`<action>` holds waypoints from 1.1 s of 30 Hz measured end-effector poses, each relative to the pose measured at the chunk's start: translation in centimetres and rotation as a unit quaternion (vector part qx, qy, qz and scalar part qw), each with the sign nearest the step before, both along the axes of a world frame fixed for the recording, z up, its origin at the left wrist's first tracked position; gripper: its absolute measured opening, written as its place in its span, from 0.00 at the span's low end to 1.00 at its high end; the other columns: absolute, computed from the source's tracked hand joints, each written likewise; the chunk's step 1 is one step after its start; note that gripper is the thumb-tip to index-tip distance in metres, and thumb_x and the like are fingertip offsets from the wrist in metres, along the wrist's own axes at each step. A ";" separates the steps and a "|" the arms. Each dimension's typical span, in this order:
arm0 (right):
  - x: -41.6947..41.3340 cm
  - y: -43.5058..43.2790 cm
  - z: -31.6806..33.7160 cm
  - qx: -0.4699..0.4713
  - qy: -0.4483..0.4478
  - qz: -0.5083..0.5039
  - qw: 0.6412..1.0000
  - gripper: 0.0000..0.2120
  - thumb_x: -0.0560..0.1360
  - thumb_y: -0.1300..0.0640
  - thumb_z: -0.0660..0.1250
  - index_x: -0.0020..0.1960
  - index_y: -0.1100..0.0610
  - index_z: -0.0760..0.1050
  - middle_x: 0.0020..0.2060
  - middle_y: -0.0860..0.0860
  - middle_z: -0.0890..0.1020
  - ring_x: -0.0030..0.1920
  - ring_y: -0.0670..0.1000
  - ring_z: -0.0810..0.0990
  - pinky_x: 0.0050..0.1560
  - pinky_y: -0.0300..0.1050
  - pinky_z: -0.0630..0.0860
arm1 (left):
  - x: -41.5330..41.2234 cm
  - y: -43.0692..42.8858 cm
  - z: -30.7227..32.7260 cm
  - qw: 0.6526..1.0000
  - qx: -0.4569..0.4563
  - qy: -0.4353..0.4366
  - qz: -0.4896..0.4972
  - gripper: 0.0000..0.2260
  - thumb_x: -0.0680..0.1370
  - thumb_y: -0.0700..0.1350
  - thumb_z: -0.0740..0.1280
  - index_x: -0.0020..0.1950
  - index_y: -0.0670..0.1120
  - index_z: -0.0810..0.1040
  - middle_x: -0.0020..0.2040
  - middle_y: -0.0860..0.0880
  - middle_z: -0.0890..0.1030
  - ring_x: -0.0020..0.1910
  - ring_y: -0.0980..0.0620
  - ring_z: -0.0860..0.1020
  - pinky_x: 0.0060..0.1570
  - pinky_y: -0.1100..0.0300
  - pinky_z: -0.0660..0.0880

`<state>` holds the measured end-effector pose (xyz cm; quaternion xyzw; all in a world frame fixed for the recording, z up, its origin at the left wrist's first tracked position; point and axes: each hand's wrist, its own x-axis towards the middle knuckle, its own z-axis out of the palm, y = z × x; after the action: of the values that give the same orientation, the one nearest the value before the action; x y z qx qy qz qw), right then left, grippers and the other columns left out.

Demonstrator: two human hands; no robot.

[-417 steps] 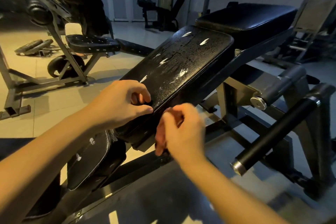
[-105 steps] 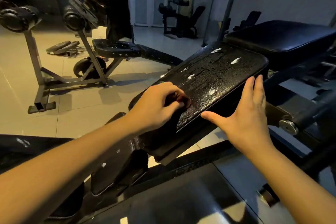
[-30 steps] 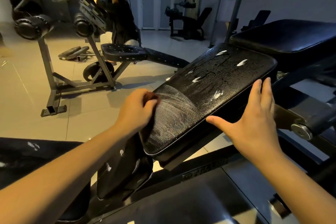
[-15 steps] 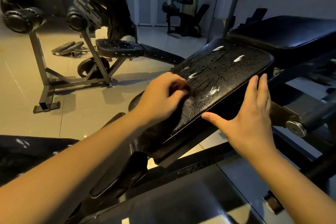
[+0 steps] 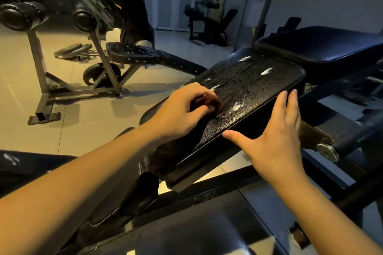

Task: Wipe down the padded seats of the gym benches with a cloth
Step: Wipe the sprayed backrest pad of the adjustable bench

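Left hand (image 5: 182, 112), fingers curled round a small dark cloth (image 5: 211, 100), is pressing it onto the bench pad (image 5: 259, 80), whose long axis and unwiped white streaks (image 5: 238, 106) are running ahead and to its right, while the right hand (image 5: 275, 136), fingers straight, is bracing the pad's right edge.

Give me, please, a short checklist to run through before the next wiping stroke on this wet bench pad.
1. Cloth gripped in the left hand: ok.
2. Cloth in contact with the padded seat: ok.
3. Right hand flat against the seat's side edge, out of the stroke path: ok.
4. Foam streaks wiped off: not ok, several lie ahead of the cloth.
5. Cloth clean enough: cannot tell, it is mostly hidden under the hand.
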<state>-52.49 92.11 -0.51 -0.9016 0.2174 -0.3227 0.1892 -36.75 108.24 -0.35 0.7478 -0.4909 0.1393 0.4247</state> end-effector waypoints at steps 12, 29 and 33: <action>-0.1 -0.2 0.1 -0.020 0.009 -0.002 1.000 0.67 0.62 0.28 0.73 0.83 0.55 0.38 0.82 0.50 0.39 0.81 0.53 0.42 0.79 0.55 0.51 | -2.2 1.3 0.3 0.999 0.028 -0.003 -0.034 0.10 0.77 0.48 0.69 0.58 0.51 0.82 0.53 0.55 0.81 0.55 0.57 0.78 0.56 0.59 0.75; -0.5 -0.2 0.2 -0.016 0.006 0.011 1.000 0.63 0.65 0.34 0.75 0.83 0.56 0.41 0.82 0.51 0.41 0.82 0.55 0.44 0.77 0.57 0.55 | 2.7 6.8 -4.2 0.981 0.038 0.019 0.188 0.07 0.78 0.48 0.68 0.55 0.50 0.80 0.51 0.50 0.79 0.53 0.47 0.78 0.52 0.54 0.72; -0.4 -0.1 0.2 -0.016 0.000 0.009 1.000 0.63 0.65 0.34 0.75 0.83 0.57 0.41 0.82 0.52 0.41 0.81 0.55 0.44 0.78 0.56 0.54 | 2.2 7.6 -4.5 0.983 0.037 0.031 0.177 0.05 0.77 0.48 0.69 0.53 0.54 0.79 0.51 0.52 0.81 0.54 0.52 0.78 0.54 0.55 0.72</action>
<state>-52.84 91.99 -0.33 -0.9065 0.2041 -0.3244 0.1771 -34.57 115.86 -4.90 0.8422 -0.3420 0.1707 0.3803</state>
